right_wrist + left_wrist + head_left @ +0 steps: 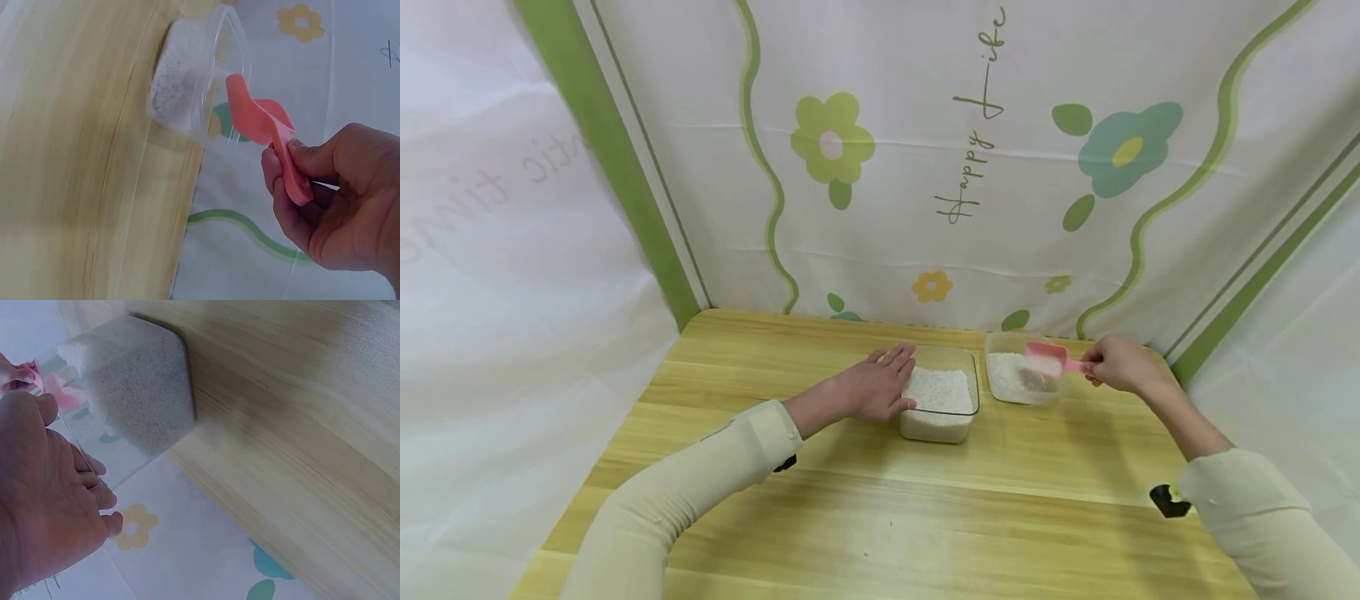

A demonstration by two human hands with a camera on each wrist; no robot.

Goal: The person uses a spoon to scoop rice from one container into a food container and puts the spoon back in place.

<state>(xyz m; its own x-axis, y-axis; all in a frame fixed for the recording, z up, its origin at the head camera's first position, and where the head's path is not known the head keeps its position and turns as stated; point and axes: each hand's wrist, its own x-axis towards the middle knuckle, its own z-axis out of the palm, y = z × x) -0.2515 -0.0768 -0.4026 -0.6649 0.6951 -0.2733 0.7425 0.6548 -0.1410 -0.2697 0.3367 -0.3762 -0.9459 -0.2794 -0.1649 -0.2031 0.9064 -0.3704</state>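
Note:
My right hand grips the handle of a pink scoop. In the head view the scoop's bowl is over a clear plastic tub, and white grains show in it. The right wrist view shows the scoop tilted, thumb and fingers wrapped about its handle. White grains that look like rice cover the tub's bottom. My left hand rests at the rim of a taller clear container, fingers extended along it. Much more rice fills the lower part of that container.
Both containers stand side by side near the back edge of a wooden table. A white curtain printed with flowers hangs right behind it, with more curtain on the left and right.

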